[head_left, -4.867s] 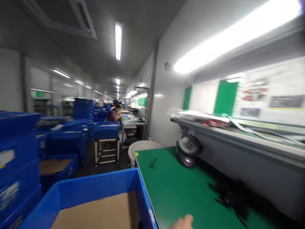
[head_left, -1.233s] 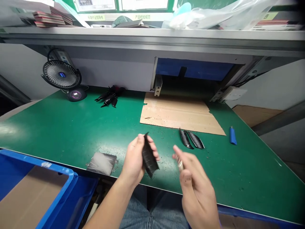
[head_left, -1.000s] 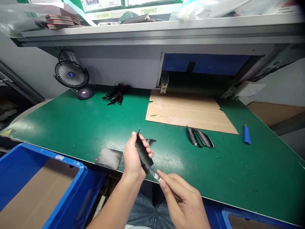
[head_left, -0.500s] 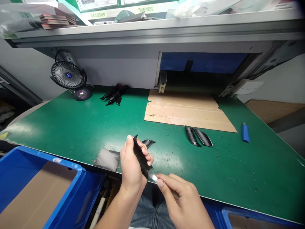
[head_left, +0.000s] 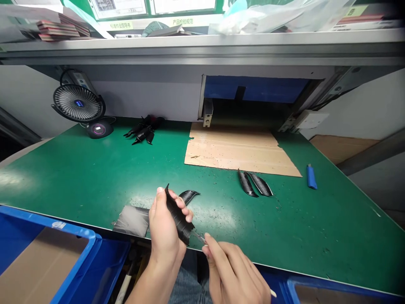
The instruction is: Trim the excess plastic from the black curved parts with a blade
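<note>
My left hand (head_left: 166, 228) is closed round a black curved ribbed plastic part (head_left: 177, 215), held upright over the near edge of the green table (head_left: 95, 169). My right hand (head_left: 236, 274) pinches a thin small blade tool (head_left: 200, 238) whose tip touches the lower end of that part. A similar black part (head_left: 189, 195) lies on the mat just behind my left hand. Two more black parts (head_left: 255, 184) lie to the right, in front of a cardboard sheet (head_left: 237, 150).
A grey square pad (head_left: 131, 219) lies at the table's near edge. A pile of black parts (head_left: 142, 131) and a small fan (head_left: 77, 103) stand at the back left. A blue lighter (head_left: 311, 176) lies right. A blue bin (head_left: 47, 261) with cardboard sits lower left. A shelf (head_left: 202, 46) overhangs.
Since a second ago my right hand brought the blade to the part's lower end and stays there. Both hands drifted slightly left and toward me. Earlier the view swung from the aisle to the bench.
</note>
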A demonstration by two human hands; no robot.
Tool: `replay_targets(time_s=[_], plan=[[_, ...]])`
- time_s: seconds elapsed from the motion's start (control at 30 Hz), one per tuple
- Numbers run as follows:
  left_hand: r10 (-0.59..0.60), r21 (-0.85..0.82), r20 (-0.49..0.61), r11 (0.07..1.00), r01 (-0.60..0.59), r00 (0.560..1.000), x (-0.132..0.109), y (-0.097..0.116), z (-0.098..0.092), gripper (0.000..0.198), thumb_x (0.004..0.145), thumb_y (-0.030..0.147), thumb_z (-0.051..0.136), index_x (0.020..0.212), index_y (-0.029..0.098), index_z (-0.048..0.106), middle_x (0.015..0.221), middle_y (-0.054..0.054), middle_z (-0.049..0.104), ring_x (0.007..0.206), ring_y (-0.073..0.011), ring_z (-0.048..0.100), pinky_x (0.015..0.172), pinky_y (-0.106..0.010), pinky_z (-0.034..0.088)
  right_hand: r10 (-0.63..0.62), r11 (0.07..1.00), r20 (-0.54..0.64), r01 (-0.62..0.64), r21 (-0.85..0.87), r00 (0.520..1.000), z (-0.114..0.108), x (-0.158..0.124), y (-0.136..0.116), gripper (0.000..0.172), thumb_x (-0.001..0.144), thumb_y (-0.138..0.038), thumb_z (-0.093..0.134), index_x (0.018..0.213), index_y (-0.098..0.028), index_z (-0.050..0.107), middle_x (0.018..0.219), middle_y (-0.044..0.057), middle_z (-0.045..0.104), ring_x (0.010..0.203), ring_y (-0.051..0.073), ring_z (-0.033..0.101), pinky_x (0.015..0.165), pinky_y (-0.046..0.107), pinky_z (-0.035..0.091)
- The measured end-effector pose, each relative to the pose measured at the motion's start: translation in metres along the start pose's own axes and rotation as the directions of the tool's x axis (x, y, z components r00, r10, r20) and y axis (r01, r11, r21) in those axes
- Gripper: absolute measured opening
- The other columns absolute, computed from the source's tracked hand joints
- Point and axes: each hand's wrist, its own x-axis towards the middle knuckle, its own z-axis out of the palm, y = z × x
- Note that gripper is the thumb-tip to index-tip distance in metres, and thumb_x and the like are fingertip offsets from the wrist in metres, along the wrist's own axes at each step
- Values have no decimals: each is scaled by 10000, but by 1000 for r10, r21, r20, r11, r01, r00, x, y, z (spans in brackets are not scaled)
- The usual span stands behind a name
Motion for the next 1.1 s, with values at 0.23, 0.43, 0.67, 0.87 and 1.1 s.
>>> replay_targets(time_s=[0.23, 0.43, 0.67, 0.87, 1.1], plan=[[-73, 28, 82, 997, 71, 994, -4, -9, -1, 282, 920, 409, 552, 767, 182, 482, 595, 29, 462, 449, -92, 435, 402, -185, 390, 484, 539, 424, -643, 544, 765, 17, 22, -5, 349, 866, -499, 659, 982, -169, 653, 720, 19, 593, 521, 116, 480, 465, 217, 417], [179, 293, 129, 933, -210, 975, 50, 7, -15, 297, 923, 490, 489, 848, 204, 465, 649, 37, 455, 484, -99, 471, 437, -197, 420, 307, 814, 385, -450, 367, 870, 25, 22, 5, 339, 963, -369, 448, 697, -195, 565, 615, -7, 549, 540, 125, 471, 551, 235, 362], [120, 817, 384, 417, -398, 915, 147, -4, -53, 205, 857, 365, 545, 802, 185, 626, 746, -64, 631, 691, -218, 623, 716, -374, 545, 445, 889, 174, -412, -198, 878, 18, 53, 104, 279, 899, -327, 436, 857, -217, 689, 788, 58, 695, 655, 224, 623, 572, 302, 400], [214, 814, 499, 219, -539, 840, 118, -23, -49, 291, 879, 376, 509, 1055, 195, 656, 1136, -135, 578, 1160, -329, 481, 1065, -525, 344, 498, 837, 128, -436, -332, 858, 43, 125, 146, 239, 892, -230, 540, 1068, -149, 680, 1027, 155, 655, 797, 253, 625, 627, 324, 383], [-109, 701, 346, 690, -179, 932, 55, -26, -29, 484, 891, 625, 481, 1035, 192, 642, 1060, -121, 619, 1013, -269, 596, 925, -423, 479, 214, 968, 361, -246, 45, 908, 11, 96, 89, 238, 859, -68, 435, 878, -210, 626, 916, 37, 636, 820, 167, 613, 735, 250, 467]])
